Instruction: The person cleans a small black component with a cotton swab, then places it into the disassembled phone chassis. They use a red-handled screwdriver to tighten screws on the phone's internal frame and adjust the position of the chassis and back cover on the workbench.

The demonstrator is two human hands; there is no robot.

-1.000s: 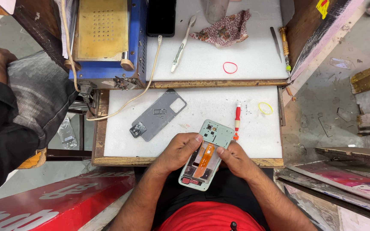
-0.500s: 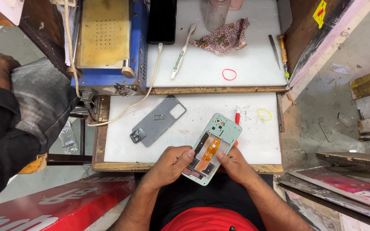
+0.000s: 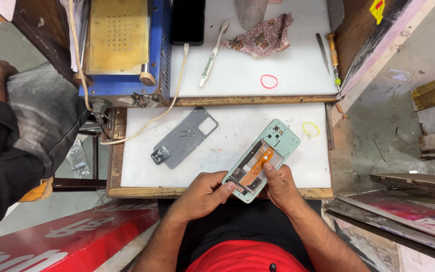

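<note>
An opened pale green phone [image 3: 273, 143] with its back removed lies tilted on the white work board [image 3: 227, 126], camera end pointing up and to the right. An orange flex cable runs along its inside. My left hand [image 3: 202, 195] grips its lower left edge with thumb and fingers. My right hand [image 3: 279, 185] holds the lower right edge, thumb resting on the inside near the cable. The grey back cover [image 3: 185, 137] lies face down to the left of the phone, apart from both hands.
A yellow rubber band [image 3: 310, 129] lies right of the phone. On the upper shelf are a blue machine [image 3: 122, 40], a black phone [image 3: 187, 20], a toothbrush [image 3: 211, 55], a patterned cloth [image 3: 265, 35], a red band [image 3: 269, 81] and a screwdriver [image 3: 333, 55]. Another person's sleeve [image 3: 6, 151] is at left.
The green phone has swung clockwise and shifted right, now pointing up and right. The red screwdriver seen beside it before no longer shows. My hands have followed the phone.
</note>
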